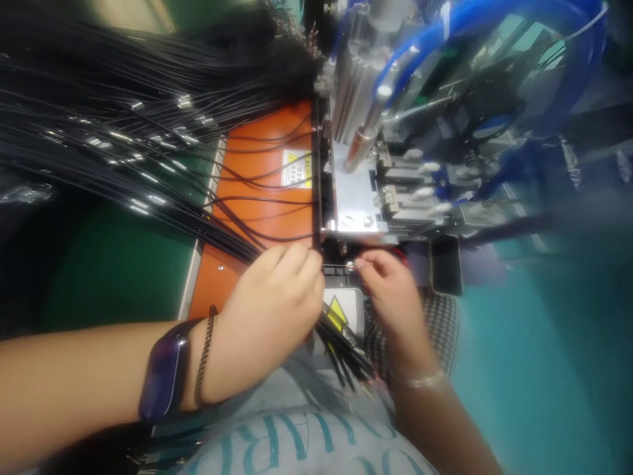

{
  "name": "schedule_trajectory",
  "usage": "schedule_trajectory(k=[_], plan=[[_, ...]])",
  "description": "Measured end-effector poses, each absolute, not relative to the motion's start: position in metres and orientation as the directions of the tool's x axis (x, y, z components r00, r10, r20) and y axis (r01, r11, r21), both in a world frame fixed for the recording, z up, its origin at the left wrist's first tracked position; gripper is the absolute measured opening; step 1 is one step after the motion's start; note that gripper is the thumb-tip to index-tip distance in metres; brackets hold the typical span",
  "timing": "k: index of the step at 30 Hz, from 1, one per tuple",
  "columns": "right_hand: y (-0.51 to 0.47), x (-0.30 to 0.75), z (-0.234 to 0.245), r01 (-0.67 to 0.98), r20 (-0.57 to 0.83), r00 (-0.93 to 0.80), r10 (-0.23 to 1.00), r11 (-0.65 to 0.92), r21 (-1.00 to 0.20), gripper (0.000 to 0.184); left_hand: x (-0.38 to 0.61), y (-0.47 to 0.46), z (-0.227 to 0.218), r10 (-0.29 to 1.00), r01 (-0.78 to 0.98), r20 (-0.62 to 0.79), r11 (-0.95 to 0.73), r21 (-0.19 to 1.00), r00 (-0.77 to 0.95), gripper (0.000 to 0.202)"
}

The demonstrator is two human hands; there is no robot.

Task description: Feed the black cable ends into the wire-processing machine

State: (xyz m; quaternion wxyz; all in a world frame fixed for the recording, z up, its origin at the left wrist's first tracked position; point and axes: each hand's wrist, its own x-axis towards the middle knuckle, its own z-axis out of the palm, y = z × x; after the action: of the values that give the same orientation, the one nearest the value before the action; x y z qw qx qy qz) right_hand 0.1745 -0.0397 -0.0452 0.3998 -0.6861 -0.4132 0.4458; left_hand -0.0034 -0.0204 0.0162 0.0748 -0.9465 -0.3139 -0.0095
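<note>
My left hand (pixel 277 290) is closed around a bundle of black cables (pixel 227 239). The bundle comes in from the left, and its cut ends (pixel 346 353) stick out below the hand toward my lap. At the lower edge of the machine head (pixel 355 198), my right hand (pixel 393 284) has thumb and forefinger pinched together. Its fingertips are beside a small shiny metal part (pixel 351 266); whatever lies between them is too small to make out. Just below sits a light grey cover (pixel 353 303) with a yellow warning triangle, partly behind the cables.
Loose black cables cross the orange machine panel (pixel 262 158). A large pile of black cables (pixel 123 86) with shiny ends covers the green surface (pixel 123 277) at left. Blue air hoses (pixel 475 20) arch over the machine at upper right. A dark phone-like object (pixel 446 265) is right of my right hand.
</note>
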Motion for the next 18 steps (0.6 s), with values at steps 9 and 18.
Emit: schedule_trajectory(k=[9, 18], plan=[[-0.050, 0.188, -0.046, 0.592, 0.138, 0.092, 0.986, 0.057, -0.804, 0.013, -0.002, -0.033, 0.012, 0.650, 0.628, -0.012, -0.738, -0.248, 0.760, 0.019], [-0.047, 0.195, -0.048, 0.576, 0.062, 0.083, 0.995, 0.003, -0.818, 0.014, -0.002, -0.031, 0.013, 0.650, 0.638, 0.022, -0.739, -0.219, 0.760, 0.033]])
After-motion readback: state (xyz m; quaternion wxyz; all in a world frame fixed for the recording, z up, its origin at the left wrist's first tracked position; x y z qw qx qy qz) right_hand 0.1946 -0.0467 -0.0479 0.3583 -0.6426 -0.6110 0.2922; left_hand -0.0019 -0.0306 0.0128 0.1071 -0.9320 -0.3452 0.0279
